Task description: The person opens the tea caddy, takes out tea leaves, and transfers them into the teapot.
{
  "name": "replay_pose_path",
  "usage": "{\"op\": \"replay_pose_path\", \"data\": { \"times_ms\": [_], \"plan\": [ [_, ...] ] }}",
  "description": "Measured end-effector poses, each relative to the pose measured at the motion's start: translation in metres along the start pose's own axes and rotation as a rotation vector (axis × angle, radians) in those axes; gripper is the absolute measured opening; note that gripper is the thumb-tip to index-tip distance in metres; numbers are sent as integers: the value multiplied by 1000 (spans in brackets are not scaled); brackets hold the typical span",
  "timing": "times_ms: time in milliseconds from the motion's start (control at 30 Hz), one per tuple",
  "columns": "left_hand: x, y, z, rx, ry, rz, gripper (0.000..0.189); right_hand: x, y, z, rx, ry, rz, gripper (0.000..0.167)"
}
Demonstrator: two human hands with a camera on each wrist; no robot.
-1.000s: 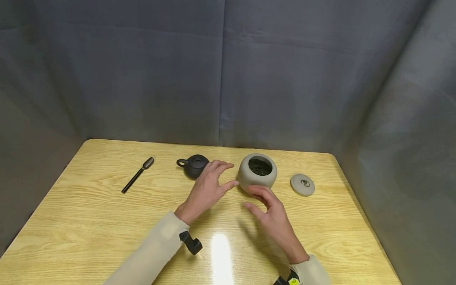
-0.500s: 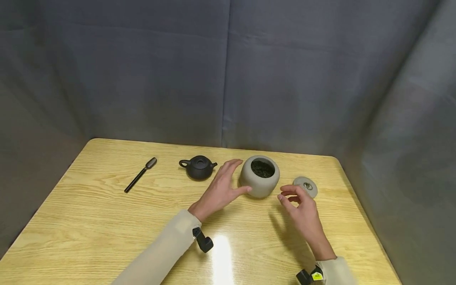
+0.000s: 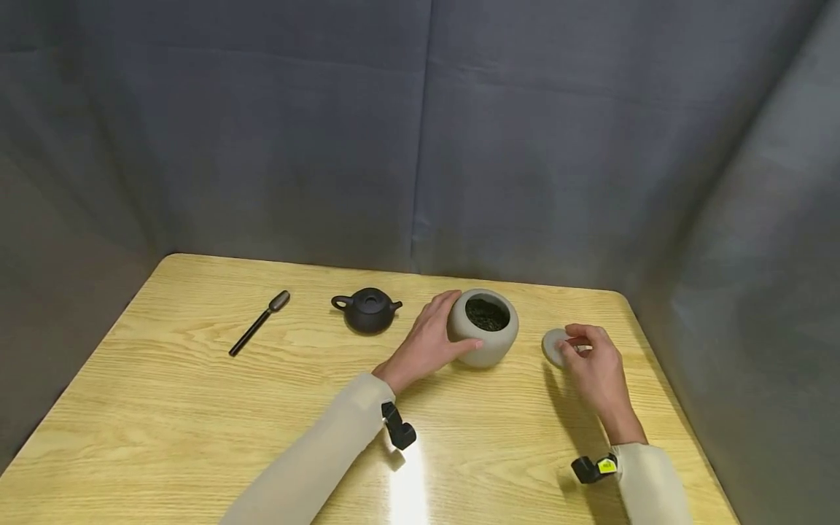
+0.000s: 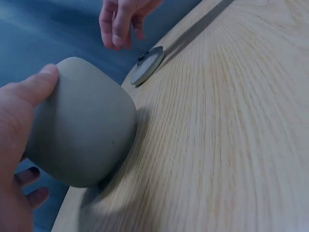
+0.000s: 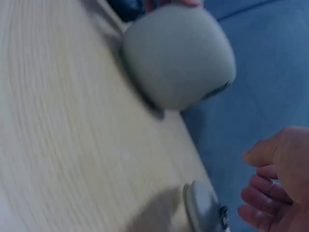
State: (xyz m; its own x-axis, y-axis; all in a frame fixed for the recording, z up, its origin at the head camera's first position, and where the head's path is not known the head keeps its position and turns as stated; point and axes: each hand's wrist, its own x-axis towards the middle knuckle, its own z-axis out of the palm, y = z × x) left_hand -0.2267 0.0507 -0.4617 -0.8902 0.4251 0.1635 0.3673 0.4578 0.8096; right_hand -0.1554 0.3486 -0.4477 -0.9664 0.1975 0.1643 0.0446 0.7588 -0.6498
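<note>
A round grey jar (image 3: 500,347) with dark tea leaves (image 3: 487,315) inside stands mouth up on the table. My left hand (image 3: 428,341) grips its left side, thumb across the near wall; in the left wrist view the thumb (image 4: 41,84) lies against the jar's wall and the other fingers are partly hidden behind it. To the right, the jar's round grey lid (image 3: 553,345) lies flat on the table, its small ring knob upward. My right hand (image 3: 599,372) hovers over that lid with loosely bent fingers and holds nothing; both wrist views show a gap between fingertips and knob.
A small black teapot (image 3: 369,313) stands left of the jar, spout toward it. Farther left lies a dark tea scoop (image 3: 258,324) with a long handle. Grey cloth (image 3: 420,146) hangs behind and beside the wooden table (image 3: 164,408).
My left hand has moved right from beside the teapot and taken hold of the jar. My right hand has moved from in front of the jar rightward to above the lid.
</note>
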Motion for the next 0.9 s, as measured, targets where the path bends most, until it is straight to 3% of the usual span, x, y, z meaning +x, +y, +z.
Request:
{"op": "replay_pose_path", "data": {
  "times_ms": [267, 633, 900],
  "plan": [
    [6, 7, 7, -5, 18, -14, 102, 16, 22, 13, -128, -23, 50, 54],
    [7, 6, 7, 19, 28, -29, 104, 24, 30, 8, -248, -7, 14, 39],
    [5, 5, 8, 27, 37, -19, 102, 31, 29, -2, -250, -134, 156, 40]
  ]
}}
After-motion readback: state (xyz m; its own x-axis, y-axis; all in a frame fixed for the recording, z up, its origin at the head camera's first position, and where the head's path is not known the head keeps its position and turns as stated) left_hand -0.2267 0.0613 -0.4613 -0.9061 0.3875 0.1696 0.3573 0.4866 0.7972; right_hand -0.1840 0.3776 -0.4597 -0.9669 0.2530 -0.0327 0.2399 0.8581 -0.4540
